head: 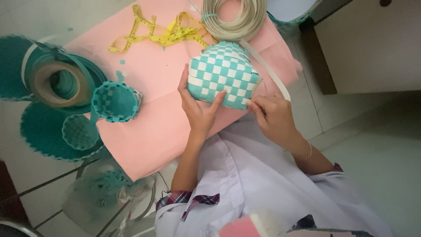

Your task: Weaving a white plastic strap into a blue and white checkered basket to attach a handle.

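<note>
A small woven basket (221, 72) in a teal and white checker pattern rests upside down on a pink sheet (149, 123). My left hand (197, 107) grips its near left side, thumb up the side and fingers on its lower edge. My right hand (272, 116) pinches at the basket's near right corner, where a white strip (267, 70) runs off toward the far right. I cannot tell whether the fingers hold the strip's end or the basket's edge.
A yellow measuring tape (162, 35) lies at the back of the pink sheet beside a coil of cream strip (234, 19). A small teal woven cup (116, 102), rolls of teal strip (57, 81) and teal woven lids (48, 131) lie at the left.
</note>
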